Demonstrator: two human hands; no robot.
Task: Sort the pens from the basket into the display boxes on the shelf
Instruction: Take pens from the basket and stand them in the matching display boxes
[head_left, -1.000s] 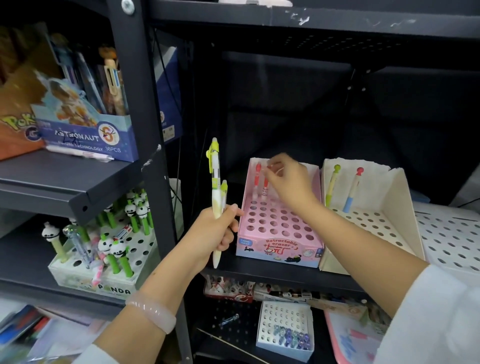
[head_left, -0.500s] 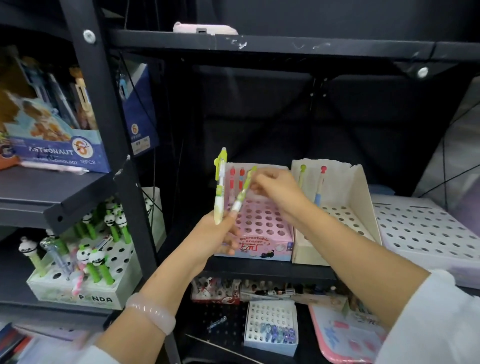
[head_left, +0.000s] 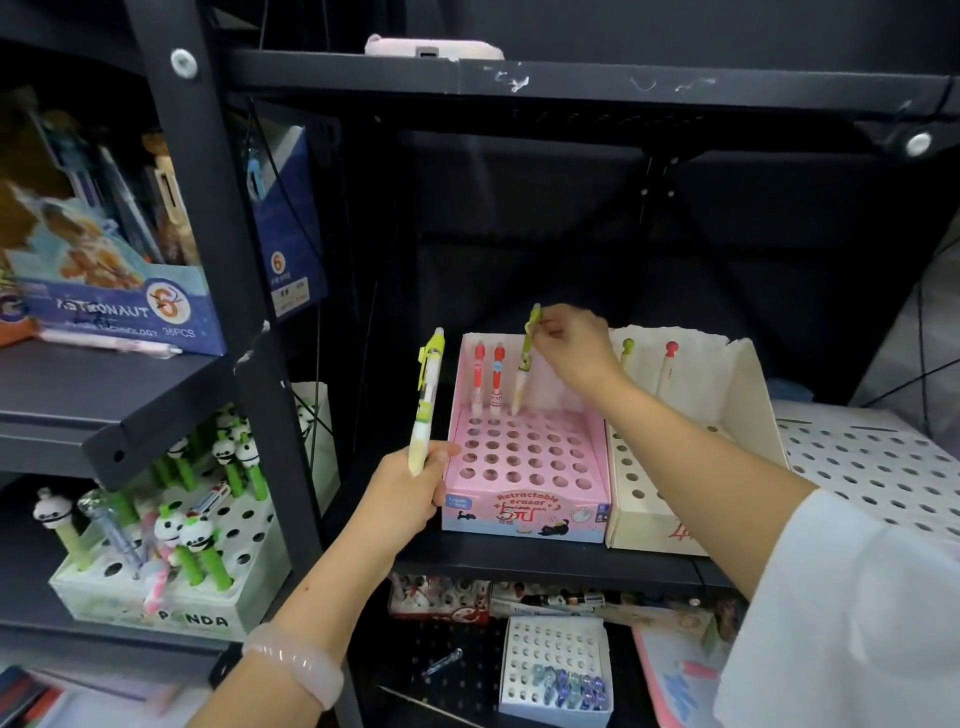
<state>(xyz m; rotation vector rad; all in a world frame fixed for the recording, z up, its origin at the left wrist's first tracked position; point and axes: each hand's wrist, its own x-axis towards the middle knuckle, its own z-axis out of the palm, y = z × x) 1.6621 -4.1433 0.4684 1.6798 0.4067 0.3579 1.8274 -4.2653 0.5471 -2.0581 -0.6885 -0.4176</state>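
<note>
Green pen (head_left: 525, 359), pinched at its top by the right hand (head_left: 569, 347), stands tip-down at the pink box (head_left: 524, 467) back row. Left hand (head_left: 402, 493) grips a second pen (head_left: 427, 400) upright.

Head view, down toward near shelf (head_left: 545, 564)

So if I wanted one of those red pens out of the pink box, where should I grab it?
Pinch a red pen near its cap, from above: both stand upright in the pink box, back row, tips hidden in holes.
</note>
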